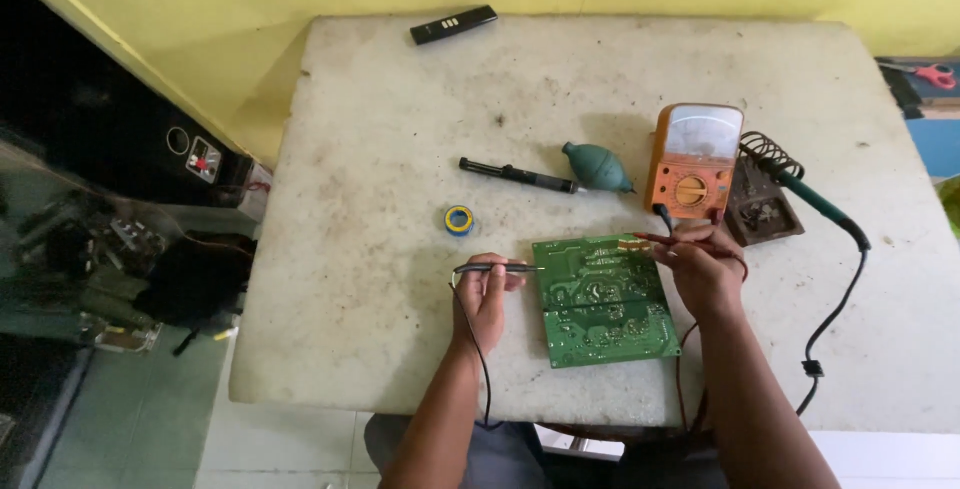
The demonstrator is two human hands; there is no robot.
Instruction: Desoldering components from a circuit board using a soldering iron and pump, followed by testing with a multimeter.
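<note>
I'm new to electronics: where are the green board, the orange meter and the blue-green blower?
green board point(603, 301), head view, middle of its face.
orange meter point(694, 161), head view, its front.
blue-green blower point(592, 166), head view, its bulb.

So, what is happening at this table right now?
A person holds a black probe in the left hand and a red probe in the right hand, both tips at a green circuit board. An orange meter stands behind the board, with a soldering iron beside it.

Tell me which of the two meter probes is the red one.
The red probe is the one in the right hand, its tip at the green circuit board's top edge. The left hand holds the black probe.
</note>
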